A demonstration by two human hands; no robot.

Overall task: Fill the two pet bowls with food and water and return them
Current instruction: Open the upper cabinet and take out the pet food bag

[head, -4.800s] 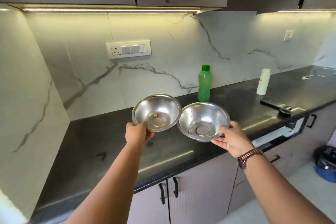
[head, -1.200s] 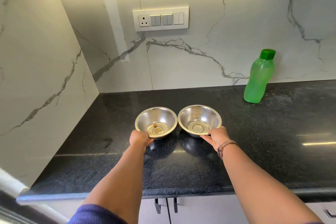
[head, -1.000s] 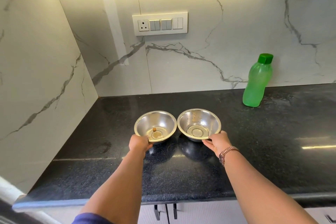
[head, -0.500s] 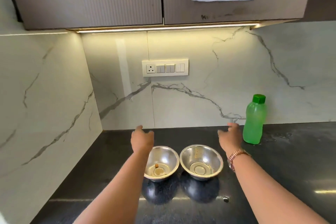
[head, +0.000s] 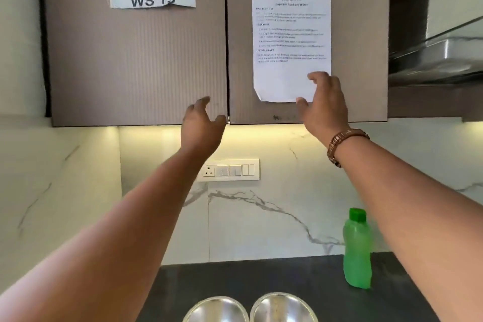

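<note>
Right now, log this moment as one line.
hands: left hand, right hand empty, raised at cabinet doors | bowls on counter | bottle capped

bowls point(head: 249, 308) side by side on counter point(head: 313, 280) | bottle point(head: 357, 248) right, behind

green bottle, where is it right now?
The green bottle stands upright on the black counter at the right, against the marble backsplash, behind and right of the two steel bowls.
</note>
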